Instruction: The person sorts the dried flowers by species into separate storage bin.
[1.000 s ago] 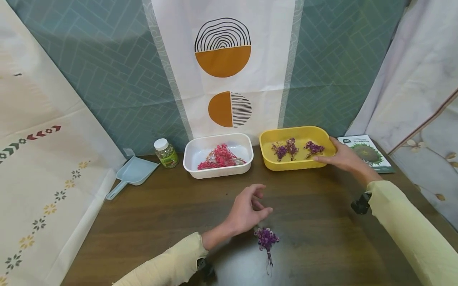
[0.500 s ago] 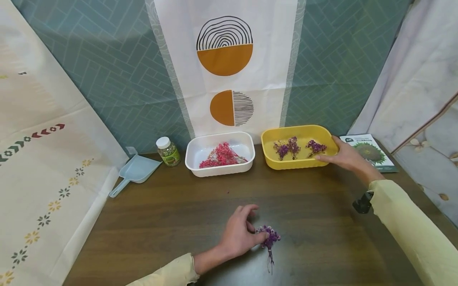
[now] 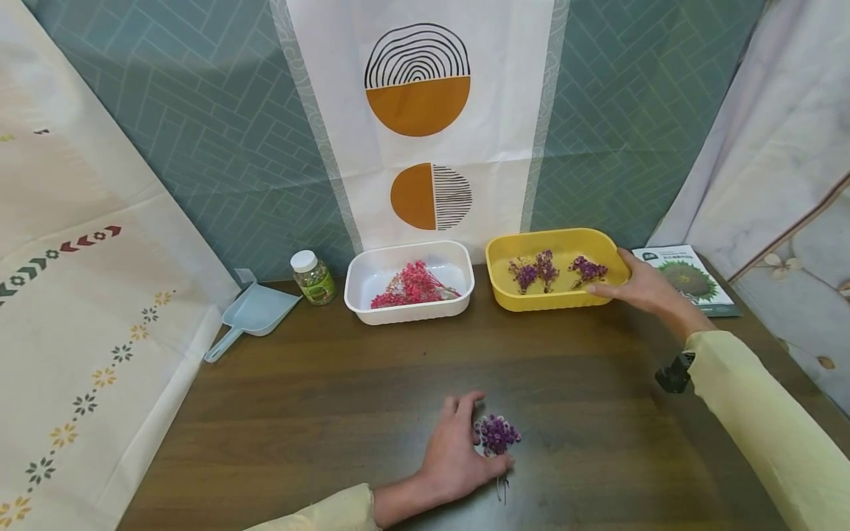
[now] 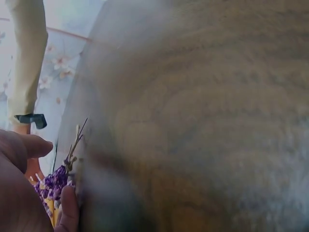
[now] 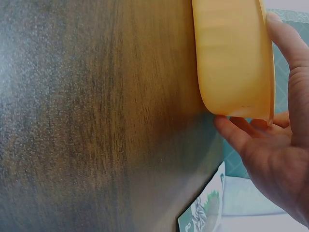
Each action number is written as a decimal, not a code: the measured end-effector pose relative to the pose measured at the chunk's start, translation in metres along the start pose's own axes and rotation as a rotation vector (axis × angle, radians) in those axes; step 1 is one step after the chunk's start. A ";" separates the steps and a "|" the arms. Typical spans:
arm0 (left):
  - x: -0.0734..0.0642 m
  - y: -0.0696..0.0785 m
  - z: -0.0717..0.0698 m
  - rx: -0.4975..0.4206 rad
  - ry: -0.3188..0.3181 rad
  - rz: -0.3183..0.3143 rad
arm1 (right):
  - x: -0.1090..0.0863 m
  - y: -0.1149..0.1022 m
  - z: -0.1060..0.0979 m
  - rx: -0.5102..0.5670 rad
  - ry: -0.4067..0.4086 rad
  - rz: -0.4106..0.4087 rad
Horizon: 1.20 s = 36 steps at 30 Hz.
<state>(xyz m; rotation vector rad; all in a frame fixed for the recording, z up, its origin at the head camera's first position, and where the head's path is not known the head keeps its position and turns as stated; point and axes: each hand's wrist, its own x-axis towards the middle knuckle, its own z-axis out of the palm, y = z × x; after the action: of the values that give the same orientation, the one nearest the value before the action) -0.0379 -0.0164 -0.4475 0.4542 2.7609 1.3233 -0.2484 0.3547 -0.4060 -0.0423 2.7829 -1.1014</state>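
Note:
A small bunch of purple dried flowers (image 3: 498, 434) lies on the brown table, stems toward the person. My left hand (image 3: 454, 451) is spread beside it, thumb across the stems and fingers on the left of the blooms. In the left wrist view the flower bunch (image 4: 54, 182) sits between the thumb and a finger, which stand apart. At the back right, my right hand (image 3: 645, 287) holds the right end of a yellow tray (image 3: 541, 302), thumb on its rim. The right wrist view shows fingers against the tray's end wall (image 5: 231, 63). Several purple flower bunches (image 3: 546, 270) lie inside it.
Left of the yellow tray stands a white tray (image 3: 408, 317) with pink dried flowers (image 3: 415, 284). Farther left are a lidded jar (image 3: 313, 279) and a light blue dustpan (image 3: 259, 310). A booklet (image 3: 687, 276) lies beyond the right hand. Hanging cloths border the table.
My left hand has moved down toward the person, from above the purple bunch to around its stems. The right hand stays on the yellow tray. The bunch has hardly moved.

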 end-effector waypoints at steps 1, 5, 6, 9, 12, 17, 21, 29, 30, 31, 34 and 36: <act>0.000 0.001 0.001 0.002 0.001 -0.001 | 0.000 0.000 0.000 0.000 0.002 0.002; 0.000 0.002 0.006 0.012 0.015 0.000 | 0.001 0.000 -0.001 -0.008 0.005 0.009; 0.000 0.002 0.007 0.023 0.020 0.004 | 0.001 -0.001 -0.001 -0.010 0.005 0.010; 0.001 0.003 0.010 0.054 0.030 0.005 | 0.001 0.000 -0.002 -0.013 0.003 0.011; 0.002 0.004 0.012 0.076 0.028 -0.002 | 0.001 0.000 -0.002 -0.014 0.001 0.016; 0.004 0.004 0.012 0.068 0.013 -0.005 | 0.000 0.000 -0.002 -0.021 -0.003 0.020; 0.003 0.002 0.011 0.049 0.012 0.033 | -0.001 0.000 -0.002 -0.020 0.000 0.021; 0.003 -0.004 0.009 0.031 0.028 0.136 | -0.001 -0.001 -0.001 -0.028 0.005 0.013; 0.003 -0.005 0.008 0.031 0.031 0.149 | -0.001 -0.001 -0.001 -0.029 0.005 0.012; 0.003 -0.005 0.008 0.029 0.032 0.157 | -0.001 -0.001 -0.001 -0.031 0.005 0.012; 0.003 -0.006 0.007 0.012 0.025 0.169 | 0.000 -0.001 0.000 -0.032 0.007 0.009; 0.003 -0.007 0.006 -0.003 0.014 0.162 | 0.000 -0.001 0.000 -0.033 0.010 0.005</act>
<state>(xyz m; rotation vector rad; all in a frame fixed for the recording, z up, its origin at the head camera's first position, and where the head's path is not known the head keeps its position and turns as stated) -0.0408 -0.0148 -0.4564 0.6845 2.7842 1.3666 -0.2481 0.3540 -0.4056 -0.0341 2.8090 -1.0573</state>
